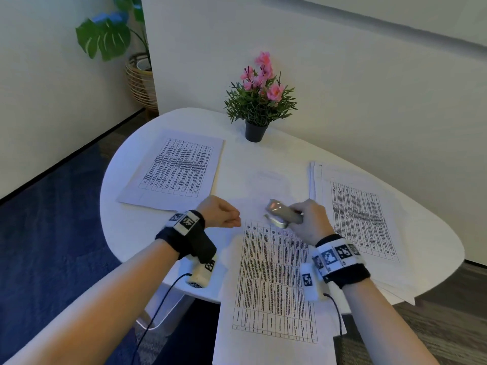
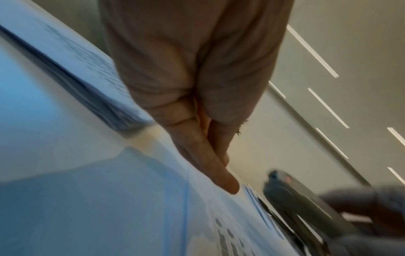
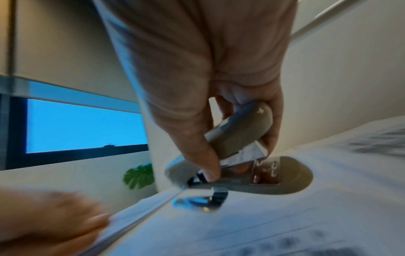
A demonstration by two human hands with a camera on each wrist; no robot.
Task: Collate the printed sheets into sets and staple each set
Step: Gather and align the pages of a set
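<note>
Three lots of printed table sheets lie on the white table (image 1: 137, 233): a left stack (image 1: 174, 169), a right stack (image 1: 361, 219) and a middle set (image 1: 274, 285) that overhangs the front edge. My right hand (image 1: 303, 214) grips a grey stapler (image 1: 283, 216) over the middle set's top left corner; in the right wrist view the stapler (image 3: 238, 138) hangs tilted, its jaws apart, just above the paper (image 3: 285, 216). My left hand (image 1: 235, 219) rests to the left of that corner, its straight fingers (image 2: 210, 155) pressing on the sheet (image 2: 219, 216).
A small potted plant with pink flowers (image 1: 259, 101) stands at the back of the table, against the wall. A big leafy plant in a wicker basket (image 1: 139, 75) is on the floor at the far left. Blue carpet lies to the left of the table.
</note>
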